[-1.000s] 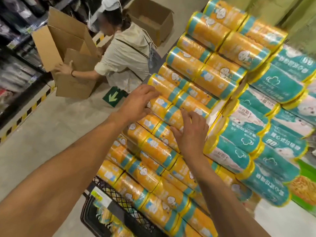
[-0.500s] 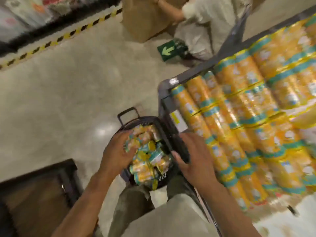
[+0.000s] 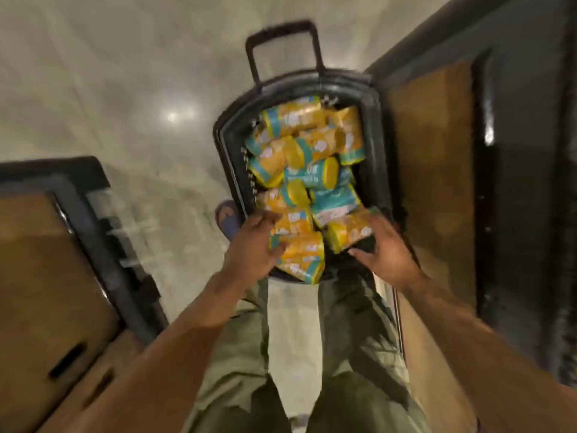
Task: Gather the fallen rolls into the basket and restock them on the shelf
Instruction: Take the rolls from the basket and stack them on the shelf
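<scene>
Below, straight down from the head view, blurred by motion:

Basket [image 3: 373,120]: black, on the floor just ahead of the knees; telescopic handle [image 3: 282,48] raised at the far end.

Rolls [image 3: 307,164]: yellow-and-teal packs heaped inside the basket, lying at all angles, filling it from the far end to the near rim.

Left hand [image 3: 253,248]: at the near-left corner of the basket; fingers curled around the left side of a yellow pack [image 3: 301,256] that lies over the near rim. Grip looks closed on it, thumb side hidden.

Right hand [image 3: 385,248]: at the near-right corner; fingers spread and bent under another yellow pack [image 3: 351,231], thumb [image 3: 363,254] pointing left below it. Touching the pack for certain; a firm grip not clear through the blur.

The two packs: side by side, nearly touching, both tilted, both at the near end of the heap.

Legs [image 3: 237,370]: olive trousers, one to each side of the near end of the basket; a blue shoe [image 3: 228,218] showing just left of the basket.

Floor [image 3: 125,89]: pale polished concrete with a bright lamp reflection left of the basket.

Right side: dark shelving frame [image 3: 515,151] with a brown panel [image 3: 434,182], close beside the basket.

Left side: dark-edged unit [image 3: 93,226] with a brown top, well apart from the basket.

Shelf stock: out of sight from here.
</scene>
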Demonstrator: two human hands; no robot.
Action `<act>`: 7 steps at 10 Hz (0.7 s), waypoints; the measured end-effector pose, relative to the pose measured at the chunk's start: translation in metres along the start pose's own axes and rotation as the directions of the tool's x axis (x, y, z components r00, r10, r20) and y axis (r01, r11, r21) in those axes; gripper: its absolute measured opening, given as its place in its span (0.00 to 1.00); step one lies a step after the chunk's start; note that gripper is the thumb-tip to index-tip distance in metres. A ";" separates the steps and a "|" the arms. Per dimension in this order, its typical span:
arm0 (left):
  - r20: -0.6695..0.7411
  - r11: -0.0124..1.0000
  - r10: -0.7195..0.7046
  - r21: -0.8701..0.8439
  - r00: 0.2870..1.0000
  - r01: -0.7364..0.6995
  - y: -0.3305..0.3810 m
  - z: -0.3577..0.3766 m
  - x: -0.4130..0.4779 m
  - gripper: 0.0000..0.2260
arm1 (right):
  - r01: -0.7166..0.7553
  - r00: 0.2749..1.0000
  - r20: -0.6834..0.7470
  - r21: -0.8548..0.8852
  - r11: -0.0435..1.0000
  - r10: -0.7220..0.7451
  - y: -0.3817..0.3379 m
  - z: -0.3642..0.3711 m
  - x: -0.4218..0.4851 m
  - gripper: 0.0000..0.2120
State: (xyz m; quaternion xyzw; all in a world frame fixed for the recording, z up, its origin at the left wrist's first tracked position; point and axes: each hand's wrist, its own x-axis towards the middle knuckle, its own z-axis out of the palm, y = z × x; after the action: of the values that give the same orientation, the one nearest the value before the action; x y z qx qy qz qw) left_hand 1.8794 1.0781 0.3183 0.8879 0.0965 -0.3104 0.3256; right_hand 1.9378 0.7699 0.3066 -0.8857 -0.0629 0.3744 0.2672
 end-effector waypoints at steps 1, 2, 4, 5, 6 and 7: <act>0.015 0.983 0.117 0.142 0.993 -0.118 -0.028 0.044 0.019 0.19 | 0.072 0.997 0.023 -0.195 0.978 -0.069 0.048 0.032 0.023 0.38; 0.017 0.980 0.160 0.114 0.987 -0.161 -0.040 0.063 0.038 0.19 | 0.132 0.991 0.044 -0.330 0.935 -0.124 0.065 0.045 0.034 0.38; 0.247 0.960 -0.010 0.272 0.969 -0.060 -0.056 0.076 0.075 0.32 | 0.251 0.963 0.018 -0.419 0.873 -0.268 0.074 0.046 0.052 0.34; 0.329 0.990 -0.064 0.140 0.942 0.019 -0.040 0.054 0.083 0.41 | 0.154 0.986 0.003 -0.380 0.912 -0.165 0.065 0.037 0.051 0.37; 0.327 0.996 -0.082 0.058 0.942 0.067 -0.037 0.040 0.085 0.45 | 0.052 0.998 -0.026 -0.250 0.967 -0.060 0.055 0.033 0.048 0.38; 0.276 0.989 -0.125 0.111 0.953 0.098 -0.038 0.041 0.082 0.39 | -0.020 0.999 -0.047 -0.036 0.999 0.019 0.036 0.027 0.042 0.36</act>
State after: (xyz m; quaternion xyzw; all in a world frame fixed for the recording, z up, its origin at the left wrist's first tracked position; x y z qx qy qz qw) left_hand 1.9098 1.0783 0.2241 0.8422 0.0841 -0.4562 0.2748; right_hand 1.9456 0.7636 0.2458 -0.8995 -0.0548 0.3550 0.2485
